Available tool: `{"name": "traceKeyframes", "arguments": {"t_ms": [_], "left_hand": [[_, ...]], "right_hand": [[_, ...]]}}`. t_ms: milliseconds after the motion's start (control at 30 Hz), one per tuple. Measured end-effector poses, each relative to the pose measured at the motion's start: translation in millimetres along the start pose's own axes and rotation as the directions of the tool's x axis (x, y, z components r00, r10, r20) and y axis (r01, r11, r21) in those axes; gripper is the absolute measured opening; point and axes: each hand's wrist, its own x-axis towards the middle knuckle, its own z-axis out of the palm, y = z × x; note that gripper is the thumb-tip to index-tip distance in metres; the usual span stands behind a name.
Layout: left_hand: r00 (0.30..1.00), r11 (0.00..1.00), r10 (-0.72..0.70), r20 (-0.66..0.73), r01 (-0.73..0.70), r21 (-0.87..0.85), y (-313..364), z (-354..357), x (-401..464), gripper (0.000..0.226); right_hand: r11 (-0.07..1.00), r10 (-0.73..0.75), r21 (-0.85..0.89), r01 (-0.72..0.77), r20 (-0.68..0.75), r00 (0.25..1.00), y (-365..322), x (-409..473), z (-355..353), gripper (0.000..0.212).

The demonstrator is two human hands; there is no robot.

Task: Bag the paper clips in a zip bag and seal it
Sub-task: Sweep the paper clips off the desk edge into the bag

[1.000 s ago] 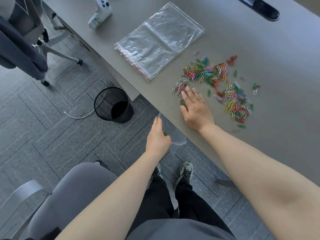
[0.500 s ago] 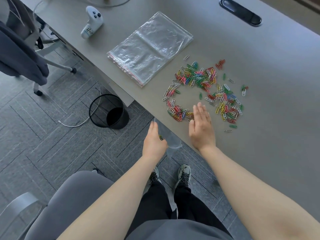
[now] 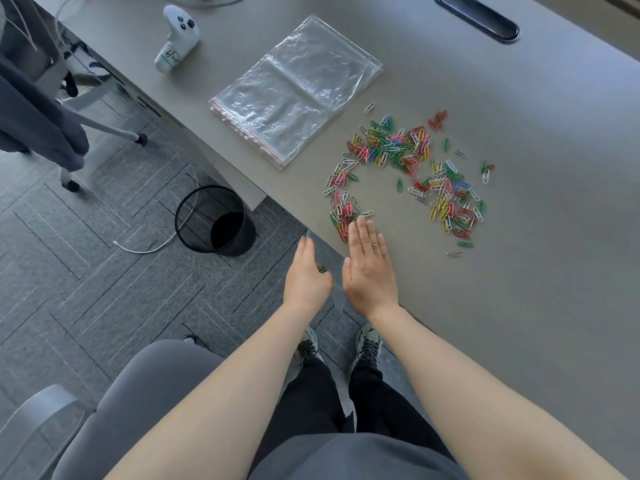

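Note:
Several coloured paper clips (image 3: 408,168) lie scattered in a rough ring on the grey table (image 3: 519,306). My left hand (image 3: 306,277) holds a clear zip bag (image 3: 329,258) open just below the table's front edge; a few clips show inside it. My right hand (image 3: 367,265) lies flat at the table edge, fingers together, with a small bunch of clips right at its fingertips. A stack of spare clear zip bags (image 3: 294,91) rests on the table to the far left of the clips.
A white game controller (image 3: 176,38) lies at the table's far left. A black mesh bin (image 3: 214,220) and a white cable stand on the floor below. A grey chair (image 3: 138,393) is under me, another chair with a dark garment (image 3: 31,116) at left.
My right hand has swept back from among the clips to the table edge, dragging a bunch of clips towards the bag. My left hand stays at the edge with the bag.

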Motion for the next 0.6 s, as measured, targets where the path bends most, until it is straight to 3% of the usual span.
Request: {"name": "traceKeyframes", "arguments": {"t_ms": [133, 233, 300, 433, 600], "left_hand": [[1.0, 1.0, 0.003, -0.001, -0.003, -0.011, -0.2, -3.0, 2.6, 0.082], [1.0, 1.0, 0.014, -0.014, -0.014, -0.007, 0.1, -5.0, 2.9, 0.081], [1.0, 1.0, 0.017, -0.02, -0.017, -0.021, 0.3, -5.6, 2.9, 0.081], [0.999, 1.0, 0.019, -0.03, -0.02, -0.016, 1.4, -6.0, 4.0, 0.08], [1.0, 1.0, 0.012, -0.015, -0.012, 0.002, 2.5, -6.2, 6.4, 0.079]], "right_hand": [[0.992, -0.064, 0.112, 0.063, 0.009, 0.998, -6.9, -1.8, -0.1, 0.063], [0.983, -0.003, 0.186, 0.01, -0.038, 0.999, 0.7, -2.4, -6.7, 0.063], [0.987, 0.043, 0.159, -0.037, -0.035, 0.998, 8.6, -4.1, -9.5, 0.062], [0.999, -0.034, 0.016, 0.034, 0.002, 0.999, 11.3, -11.5, -4.1, 0.062], [0.997, -0.07, -0.041, 0.071, 0.028, 0.997, 0.2, -18.3, 4.1, 0.061]]}}
